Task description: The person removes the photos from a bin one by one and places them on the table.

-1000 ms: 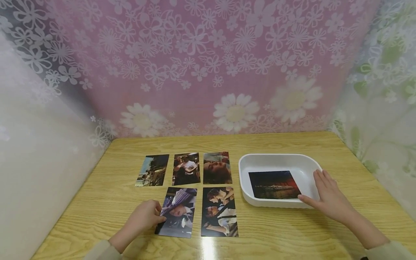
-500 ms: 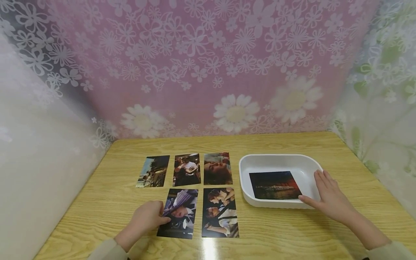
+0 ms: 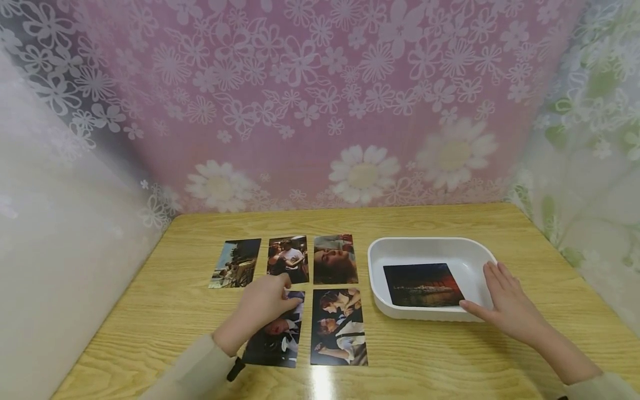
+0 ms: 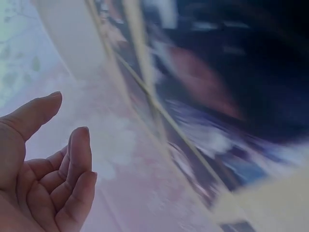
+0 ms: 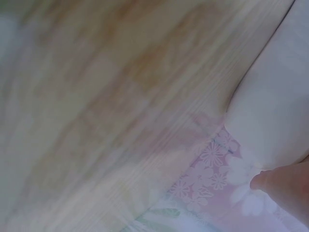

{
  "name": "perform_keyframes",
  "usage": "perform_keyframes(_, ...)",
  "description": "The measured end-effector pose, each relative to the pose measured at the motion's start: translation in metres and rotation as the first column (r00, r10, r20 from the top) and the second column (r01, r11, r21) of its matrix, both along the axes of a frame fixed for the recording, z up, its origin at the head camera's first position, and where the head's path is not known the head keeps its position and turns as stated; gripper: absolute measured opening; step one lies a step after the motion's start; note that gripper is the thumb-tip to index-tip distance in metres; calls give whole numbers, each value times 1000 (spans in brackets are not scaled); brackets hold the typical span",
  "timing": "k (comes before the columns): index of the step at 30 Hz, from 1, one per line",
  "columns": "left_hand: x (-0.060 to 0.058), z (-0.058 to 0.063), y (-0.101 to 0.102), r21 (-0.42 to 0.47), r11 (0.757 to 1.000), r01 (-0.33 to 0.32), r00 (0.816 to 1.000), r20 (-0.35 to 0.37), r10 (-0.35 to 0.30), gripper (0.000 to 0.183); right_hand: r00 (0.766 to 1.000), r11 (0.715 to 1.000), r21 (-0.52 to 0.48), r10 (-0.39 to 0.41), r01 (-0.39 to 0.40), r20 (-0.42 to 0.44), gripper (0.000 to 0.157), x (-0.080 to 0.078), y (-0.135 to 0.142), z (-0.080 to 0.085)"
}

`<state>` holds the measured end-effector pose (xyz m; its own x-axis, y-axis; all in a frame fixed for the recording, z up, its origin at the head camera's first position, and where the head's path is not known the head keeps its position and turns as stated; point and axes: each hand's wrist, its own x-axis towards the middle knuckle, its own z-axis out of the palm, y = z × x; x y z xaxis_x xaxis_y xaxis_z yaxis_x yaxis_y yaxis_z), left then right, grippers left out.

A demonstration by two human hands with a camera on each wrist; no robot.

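My left hand (image 3: 260,303) hovers over the lower-left photo (image 3: 277,339), a purple-toned picture, and covers its upper left part. In the left wrist view, the fingers (image 4: 77,154) are loosely bent, apart from the thumb, with nothing between them. Just beyond the fingertips lies a photo of a dancing couple (image 3: 287,255). Across on the right, my right hand (image 3: 510,305) rests on the rim of a white tray (image 3: 400,250), fingers straight along its right side and thumb at the front edge. Inside the tray lies a dark photo of a lit ship (image 3: 422,284).
Three more photos lie flat: a landscape-like one (image 3: 235,264) at upper left, a reclining face (image 3: 334,258) at upper right, and a couple (image 3: 340,328) at lower right. Flowered cloth (image 3: 300,111) walls the wooden table (image 3: 425,355) at the back and sides.
My left hand has left the left edge of the lower-left photo and moved up and right across it, toward the dancing-couple photo. The right hand and tray have stayed still.
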<state>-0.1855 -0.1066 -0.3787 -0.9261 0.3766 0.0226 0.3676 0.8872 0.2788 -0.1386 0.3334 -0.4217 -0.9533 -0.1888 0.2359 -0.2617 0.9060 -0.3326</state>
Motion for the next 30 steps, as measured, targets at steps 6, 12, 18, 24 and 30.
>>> perform_keyframes(6,-8,16,43,-2,993,117,991,-66,-117,32,1000,1000,-9,2,-2,-8,94,0,1,-3)
perform_keyframes(12,-21,18,83,28,980,195,977,-97,-192,30,1000,1000,-16,1,-1,-4,93,0,1,-4)
perform_keyframes(18,-31,19,118,98,963,252,967,-71,-246,33,1000,1000,-14,3,-3,0,93,-1,1,-3)
perform_keyframes(24,-43,9,146,170,944,284,959,-34,-282,41,1000,1000,-16,5,-5,7,93,-1,-1,-2)
perform_keyframes(30,-51,-6,172,300,895,330,942,-38,-335,49,1000,1000,-4,2,-2,-9,93,0,0,-1)
